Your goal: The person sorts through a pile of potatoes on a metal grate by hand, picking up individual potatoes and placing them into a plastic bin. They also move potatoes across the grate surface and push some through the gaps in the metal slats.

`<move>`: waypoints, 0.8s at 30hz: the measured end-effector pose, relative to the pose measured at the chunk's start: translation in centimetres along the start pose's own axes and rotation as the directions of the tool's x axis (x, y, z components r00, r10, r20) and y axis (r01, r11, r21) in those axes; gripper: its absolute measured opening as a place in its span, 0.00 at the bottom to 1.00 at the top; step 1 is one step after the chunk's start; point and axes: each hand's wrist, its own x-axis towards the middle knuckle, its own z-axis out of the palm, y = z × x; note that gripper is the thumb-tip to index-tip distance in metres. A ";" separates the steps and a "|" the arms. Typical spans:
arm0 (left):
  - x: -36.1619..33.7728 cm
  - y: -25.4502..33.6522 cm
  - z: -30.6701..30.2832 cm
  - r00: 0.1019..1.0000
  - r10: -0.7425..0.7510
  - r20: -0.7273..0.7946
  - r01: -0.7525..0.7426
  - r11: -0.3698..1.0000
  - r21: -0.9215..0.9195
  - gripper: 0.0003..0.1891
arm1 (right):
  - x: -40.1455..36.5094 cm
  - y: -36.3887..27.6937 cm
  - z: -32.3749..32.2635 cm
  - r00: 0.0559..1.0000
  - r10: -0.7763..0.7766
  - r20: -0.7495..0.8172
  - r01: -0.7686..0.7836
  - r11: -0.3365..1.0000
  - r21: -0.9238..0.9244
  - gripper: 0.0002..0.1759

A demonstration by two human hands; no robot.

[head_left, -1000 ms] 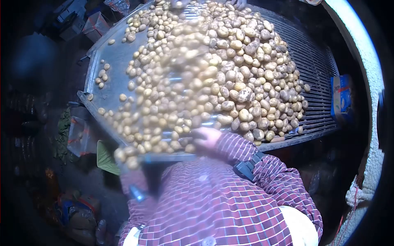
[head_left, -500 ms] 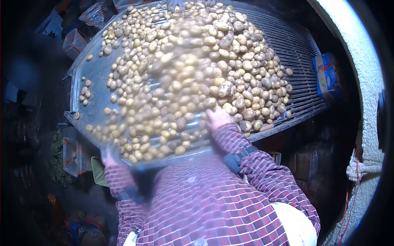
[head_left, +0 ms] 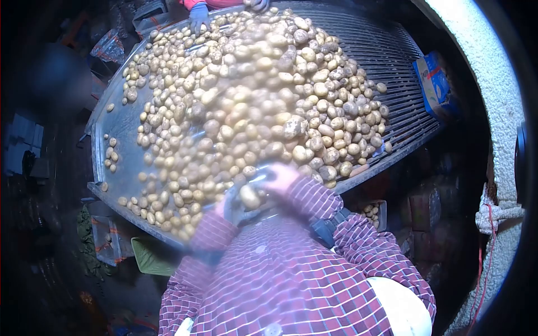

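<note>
Potatoes (head_left: pixel 336 123) lie heaped over a slatted metal sorting table (head_left: pixel 389 53). My left hand (head_left: pixel 231 206), smeared by motion, is at the near edge, its fingers curved around a pale potato (head_left: pixel 249 196). Close beside it on the right, my right hand (head_left: pixel 282 178) reaches over the near side of the heap with fingers toward the left hand. Blur hides how those fingers are set. Part of the heap in front of my hands looks blurred.
Across the table, another person's gloved hand (head_left: pixel 199 18) touches the far potatoes. A blue carton (head_left: pixel 434 84) stands at the right edge. Below left are a green crate (head_left: pixel 152 256) and a clear bin (head_left: pixel 105 241). A white post (head_left: pixel 487 73) rises at right.
My left hand has moved right from the table's near left edge to beside my right hand. My right hand has come slightly nearer and left. The other person's hands show more.
</note>
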 end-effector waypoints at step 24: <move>-0.5 0.3 -8.5 0.998 -0.009 0.057 0.002 0.992 0.122 0.21 | -1.7 4.0 -1.1 0.998 -0.060 -0.013 0.062 0.956 0.287 0.27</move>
